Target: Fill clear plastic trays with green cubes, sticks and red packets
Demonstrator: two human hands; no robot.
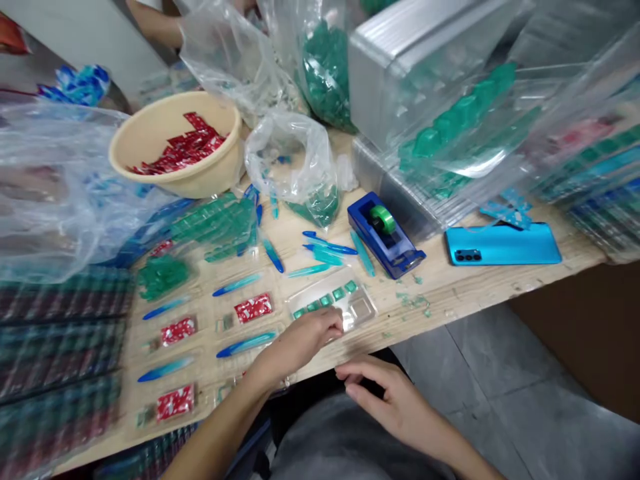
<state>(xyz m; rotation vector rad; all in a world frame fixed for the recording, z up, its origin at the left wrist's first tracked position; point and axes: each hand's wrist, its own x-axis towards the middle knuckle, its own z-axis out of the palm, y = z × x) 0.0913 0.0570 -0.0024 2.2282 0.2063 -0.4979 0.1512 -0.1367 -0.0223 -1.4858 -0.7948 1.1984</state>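
A clear plastic tray [361, 307] lies near the table's front edge, with a row of several green squares [326, 300] in it. My left hand [311, 333] rests over the tray's lower side, fingers curled; what they hold, if anything, is hidden. Beyond the table edge, my right hand [380, 393] hangs above my lap with its fingers apart and nothing in it. To the left of the tray are more clear trays holding blue pen-shaped pieces [246, 345] and red patterned packets [253, 307]. Loose blue and teal pieces [330, 245] lie just behind the tray.
Behind stand a cream bowl [175, 175] of red packets, clear bags and a blue tape dispenser [385, 237]. Stacked clear trays [390, 80] rise at back right, near a blue phone [505, 245]. Filled packs [60, 333] are stacked left. Another person's arm shows at the top.
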